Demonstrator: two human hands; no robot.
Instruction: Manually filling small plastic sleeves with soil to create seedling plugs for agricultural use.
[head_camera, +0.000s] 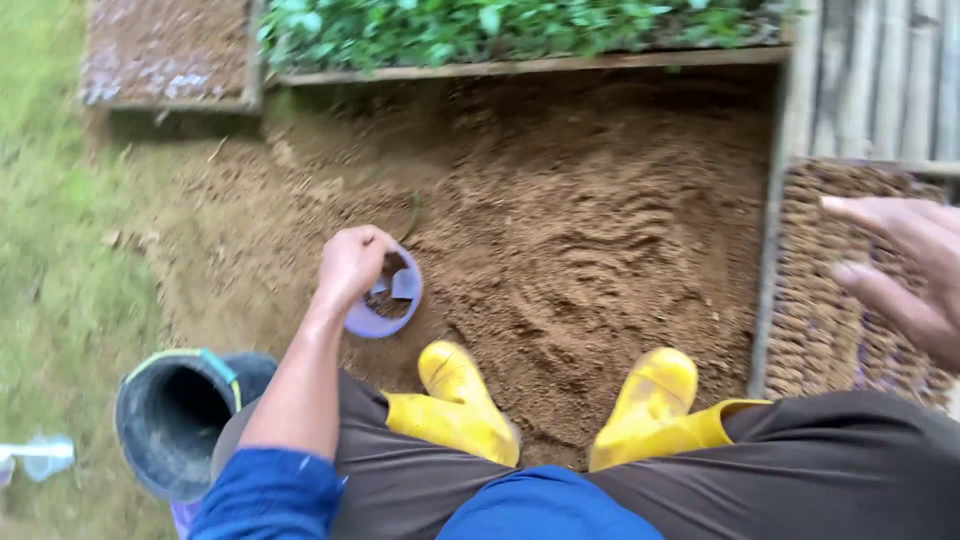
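Left hand (352, 262): grip closed over the near rim of a small purple plastic cup (385, 300), fingers curled tight, the cup tipped on its side with its mouth against the loose soil. The cup sits at the centre-left of the frame, at the near edge of the brown soil heap (590, 230). Some soil shows inside the cup; how full it is cannot be told, as the hand covers part of the opening.

Right hand (900, 265): at the right edge of the frame, fingers spread and extended, holding nothing. It hovers above a tray of packed seedling bags (830, 300) with a woven look; whether it touches them cannot be told, the hand being blurred.

Surroundings: two yellow rubber boots (470, 405) planted at the lower centre, at the foot of the heap, with dark trousers and a blue sleeve below. A dark bucket (175, 415) with a coloured rim stands at lower left on the grass, just beside the left forearm; its interior looks dark and no contents can be made out. A bed of green seedlings (480, 25) runs along the top, with a bare soil bed (165, 50) at upper left.

Progress, as a judgement: scooping is under way; the heap remains large and mostly undisturbed
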